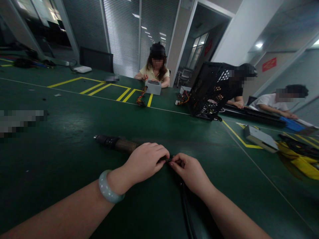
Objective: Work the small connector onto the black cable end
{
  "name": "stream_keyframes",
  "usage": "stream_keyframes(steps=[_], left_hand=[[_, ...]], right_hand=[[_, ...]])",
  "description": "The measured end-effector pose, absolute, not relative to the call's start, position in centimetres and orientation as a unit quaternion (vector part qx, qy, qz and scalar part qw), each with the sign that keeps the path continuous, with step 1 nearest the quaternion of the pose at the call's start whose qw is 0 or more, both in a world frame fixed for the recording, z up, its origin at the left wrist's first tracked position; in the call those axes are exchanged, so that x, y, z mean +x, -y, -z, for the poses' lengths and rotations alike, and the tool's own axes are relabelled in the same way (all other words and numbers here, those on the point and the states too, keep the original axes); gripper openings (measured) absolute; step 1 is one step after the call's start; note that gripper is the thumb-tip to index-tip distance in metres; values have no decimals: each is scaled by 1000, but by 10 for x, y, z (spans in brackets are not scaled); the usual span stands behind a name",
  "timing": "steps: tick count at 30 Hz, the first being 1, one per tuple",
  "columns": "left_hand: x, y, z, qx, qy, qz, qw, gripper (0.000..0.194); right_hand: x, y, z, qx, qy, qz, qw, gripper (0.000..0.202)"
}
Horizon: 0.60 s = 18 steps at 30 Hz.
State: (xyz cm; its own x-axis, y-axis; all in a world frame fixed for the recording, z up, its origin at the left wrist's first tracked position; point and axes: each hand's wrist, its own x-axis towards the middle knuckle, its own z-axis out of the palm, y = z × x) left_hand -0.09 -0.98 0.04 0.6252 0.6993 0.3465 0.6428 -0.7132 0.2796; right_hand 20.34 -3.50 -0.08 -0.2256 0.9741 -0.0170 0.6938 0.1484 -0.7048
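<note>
A dark electric screwdriver [123, 145] lies on the green table, its silver tip pointing left. Wrapped over its rear end is my left hand [147, 159], with a pale dotted bangle on the wrist. My right hand [191, 172] pinches the end of a black cable [184, 202] right at the back of the screwdriver. The fingertips of both hands almost meet there. The joint between cable and screwdriver is mostly hidden by my fingers, so I cannot tell whether they are connected. From my right hand the cable runs down towards the table's near edge.
Across the green table [82, 186], a person [157, 68] handles a grey power supply [153, 87] with coloured wires. A black computer case [209, 89] stands at the back right, near two more people. Another grey metal box [260, 138] and yellow material [305, 166] lie right.
</note>
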Motion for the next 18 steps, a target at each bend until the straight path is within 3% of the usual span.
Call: stream_keyframes(steps=[18], left_hand=[[-1,12,-3,888,-394,-223,73,17]], right_hand=[[204,33,2,-579,722,-300,232,9]])
